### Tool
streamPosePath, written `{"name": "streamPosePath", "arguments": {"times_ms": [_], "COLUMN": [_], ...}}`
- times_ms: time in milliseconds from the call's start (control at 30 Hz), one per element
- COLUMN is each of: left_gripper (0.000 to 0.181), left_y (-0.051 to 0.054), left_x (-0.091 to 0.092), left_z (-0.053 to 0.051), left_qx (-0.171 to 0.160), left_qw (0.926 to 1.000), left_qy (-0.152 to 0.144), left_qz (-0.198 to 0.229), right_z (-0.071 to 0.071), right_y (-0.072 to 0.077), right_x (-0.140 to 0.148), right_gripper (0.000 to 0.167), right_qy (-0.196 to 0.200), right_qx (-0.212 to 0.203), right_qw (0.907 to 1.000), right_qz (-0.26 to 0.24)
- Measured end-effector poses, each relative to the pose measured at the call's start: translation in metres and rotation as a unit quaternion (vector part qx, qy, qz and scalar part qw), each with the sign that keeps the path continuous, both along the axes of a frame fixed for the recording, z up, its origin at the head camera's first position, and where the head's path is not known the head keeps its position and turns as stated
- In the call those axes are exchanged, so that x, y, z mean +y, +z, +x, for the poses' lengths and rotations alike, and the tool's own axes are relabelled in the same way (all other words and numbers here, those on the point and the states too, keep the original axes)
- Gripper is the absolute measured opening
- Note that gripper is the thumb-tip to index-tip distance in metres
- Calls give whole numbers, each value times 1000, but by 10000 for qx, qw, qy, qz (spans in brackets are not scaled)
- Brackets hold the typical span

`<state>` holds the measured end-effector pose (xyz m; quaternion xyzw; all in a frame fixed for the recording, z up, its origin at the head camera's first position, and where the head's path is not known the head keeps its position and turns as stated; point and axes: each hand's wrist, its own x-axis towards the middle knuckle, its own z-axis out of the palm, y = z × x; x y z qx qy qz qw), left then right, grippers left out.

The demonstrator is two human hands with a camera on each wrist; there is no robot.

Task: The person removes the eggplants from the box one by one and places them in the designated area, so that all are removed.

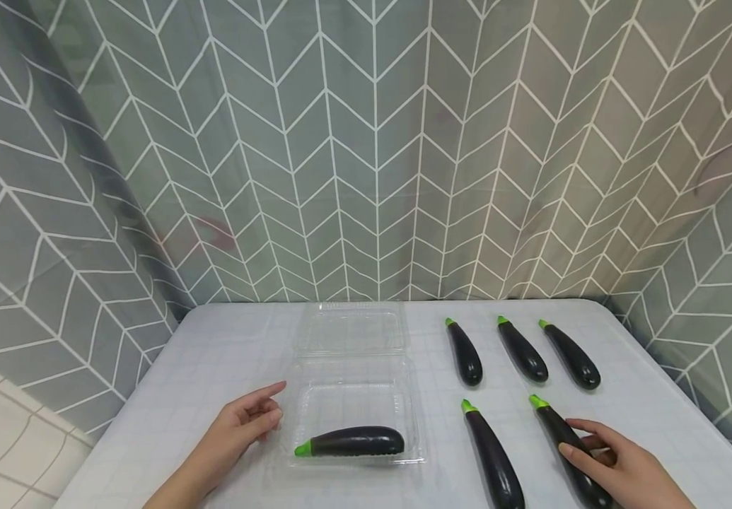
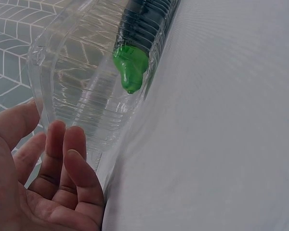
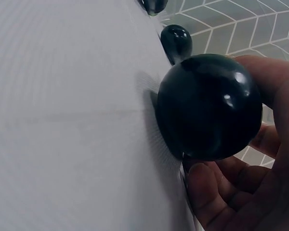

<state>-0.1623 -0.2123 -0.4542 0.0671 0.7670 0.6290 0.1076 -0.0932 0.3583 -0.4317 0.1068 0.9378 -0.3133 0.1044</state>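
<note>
A purple-black eggplant [image 1: 358, 441] with a green stem end lies crosswise in the near part of an open clear plastic clamshell box [image 1: 413, 424]. Left of that box is my left hand [image 1: 233, 433], fingers relaxed and holding nothing; the left wrist view has its fingertips [image 2: 55, 132] close by the box wall, and I cannot tell whether they touch. At the near right, my right hand [image 1: 633, 466] grips another eggplant [image 1: 559, 433] between thumb and fingers. Its rounded end [image 3: 209, 106] fills the middle of the right wrist view, low over the white tabletop.
Further eggplants lie on the white table [image 1: 225, 346]: one [image 1: 493, 456] just left of the gripped one, and a back row of three [image 1: 465, 353]. The box's lid [image 1: 353, 332] lies folded back toward the far edge. A patterned curtain [image 1: 372, 141] hangs behind the table.
</note>
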Motion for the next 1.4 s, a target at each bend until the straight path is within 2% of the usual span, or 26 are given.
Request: {"name": "streamPosePath", "arguments": {"times_ms": [333,800,1133,1400], "left_gripper": [55,55,54,53], "left_y": [1,-1,0,0], "left_x": [0,2,1,0], "left_z": [1,0,1,-1], "left_qx": [45,30,88,162], "left_qw": [9999,9999,9999,9999], "left_qy": [-83,-36,-47,-39], "left_qz": [36,-99,18,-4], "right_z": [2,2,1,2], "right_y": [-3,-8,-1,0], "right_x": [3,8,10,9], "right_gripper": [83,87,85,83], "right_qy": [60,-132,51,106], "right_qx": [-44,-268,-195,-118], "right_qw": [10000,9993,9996,9996], "right_qz": [-31,-225,-206,-218]}}
